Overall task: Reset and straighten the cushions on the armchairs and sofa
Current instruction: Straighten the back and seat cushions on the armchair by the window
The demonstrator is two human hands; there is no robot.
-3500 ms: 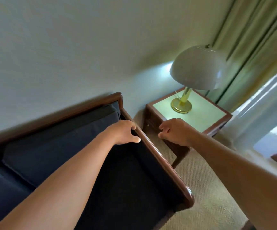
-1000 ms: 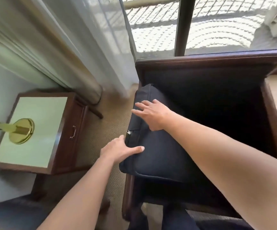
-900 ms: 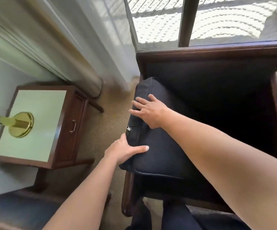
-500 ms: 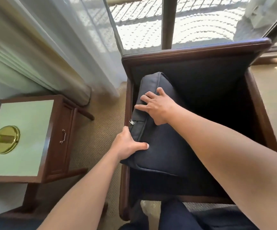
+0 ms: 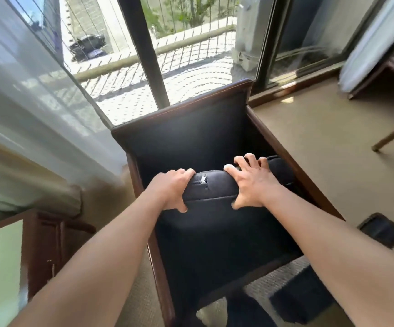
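A dark navy cushion [image 5: 211, 187] with a small silver zip pull stands on edge inside a wood-framed armchair [image 5: 285, 149] that faces me by the window. My left hand [image 5: 171, 188] grips the cushion's upper left end, fingers curled over the top and thumb underneath. My right hand [image 5: 252, 182] holds the top edge further right, fingers spread over it and thumb hooked on the near side. The cushion's lower part blends into the dark seat.
A wooden side table [image 5: 42, 251] with a pale green top stands at the left, under sheer curtains [image 5: 26, 109]. Glass balcony doors [image 5: 148, 55] are behind the chair. Beige carpet [image 5: 321, 142] lies to the right, with a dark floor vent [image 5: 381, 232] and another furniture leg [image 5: 392, 135].
The cushion has come off the chair's left arm and been turned into the seat, standing on edge. Both hands shifted to its top edge. The view swung right and up.
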